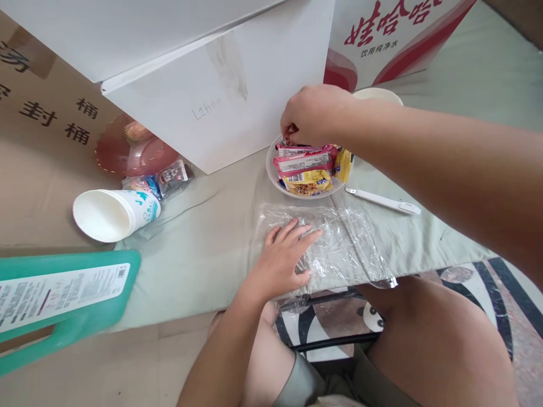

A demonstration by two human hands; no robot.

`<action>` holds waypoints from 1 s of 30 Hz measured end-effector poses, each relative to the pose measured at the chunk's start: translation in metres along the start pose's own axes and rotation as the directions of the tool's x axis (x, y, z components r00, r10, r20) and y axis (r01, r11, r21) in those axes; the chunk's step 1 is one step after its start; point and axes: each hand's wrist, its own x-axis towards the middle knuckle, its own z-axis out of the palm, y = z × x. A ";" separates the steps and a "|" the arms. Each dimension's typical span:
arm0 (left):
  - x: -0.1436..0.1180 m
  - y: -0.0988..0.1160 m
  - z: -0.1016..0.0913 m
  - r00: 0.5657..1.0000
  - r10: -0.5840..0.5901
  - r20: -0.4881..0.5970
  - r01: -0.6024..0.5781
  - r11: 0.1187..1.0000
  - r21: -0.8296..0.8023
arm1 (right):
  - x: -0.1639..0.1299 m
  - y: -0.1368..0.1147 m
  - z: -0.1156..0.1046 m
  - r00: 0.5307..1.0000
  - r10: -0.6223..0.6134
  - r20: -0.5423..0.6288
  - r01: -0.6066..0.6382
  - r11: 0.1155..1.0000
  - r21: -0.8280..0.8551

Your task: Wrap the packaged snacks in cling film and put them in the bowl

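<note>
My right hand is over the back of a clear round bowl, its fingers pinched on a small red wrapped snack that they mostly cover. Inside the bowl lie pink snack packets and yellow snack packets. Flat on a sheet of clear plastic film, my left hand has its fingers spread and grips nothing. The film is crumpled and reaches the table's front edge. To the right of the bowl lies a white utility knife, under my right forearm's line.
Paper cups lie sideways at left, beside small packets and a red plastic dish. A green jug stands at front left. White boxes and a printed carton line the back. A white rim shows behind my right arm.
</note>
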 end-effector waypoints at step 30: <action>-0.053 -0.016 -0.017 0.971 0.218 -0.102 -0.234 0.951 -0.200 | -0.252 -0.021 0.117 0.998 -0.063 0.010 0.058 0.966 0.252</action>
